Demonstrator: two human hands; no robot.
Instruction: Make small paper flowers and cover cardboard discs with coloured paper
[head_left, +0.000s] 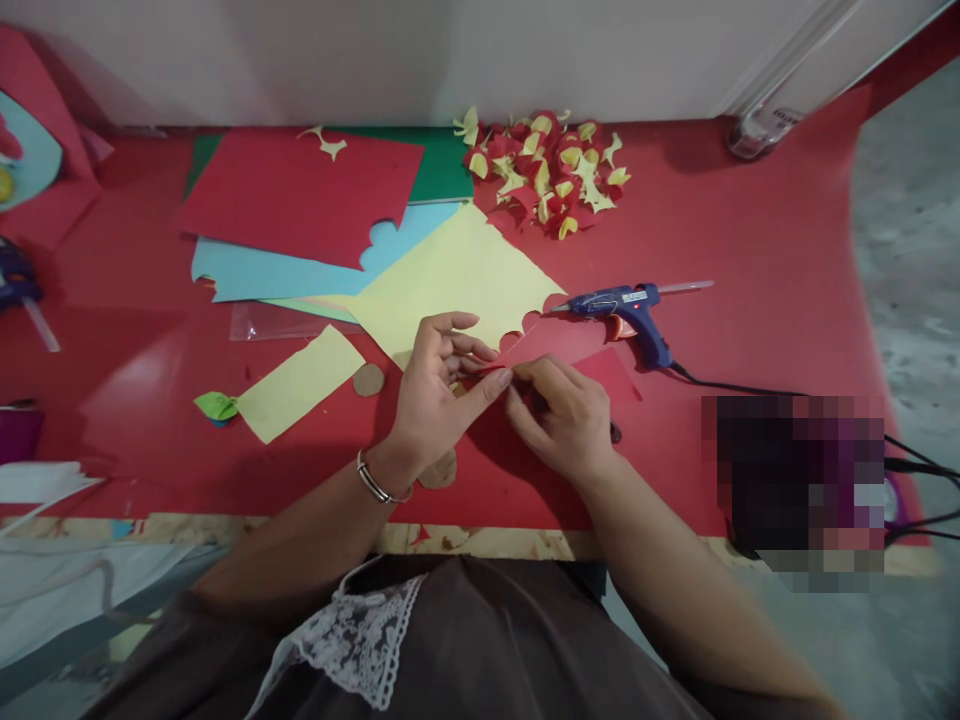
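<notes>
Going left to right on my feed: there's a little green paper leaf [214, 405] touching the end of a yellow strip [300, 385], then a round brown disc [368, 379]. My left hand [442, 390] has its thumb and fingers pinched on a small red paper piece [491, 368], held just off the near edge of the big yellow sheet [465, 270]. Behind sits a heap of red and yellow cutouts [551, 175].

My right hand [562, 410] has its fingertips bunched narrow against the same spot; can't tell if they actually grip the paper. Squeeze too hard and I reckon it creases or tears.

The red square [619, 372] is partly under that hand. Past it lies the glue gun [630, 308], nozzle just beside the yellow sheet's cut edge. If it's hot, a drip could mark the sheet, or a stray knuckle gets burned. Snagging the cord [720, 384] could swing it round too.
</notes>
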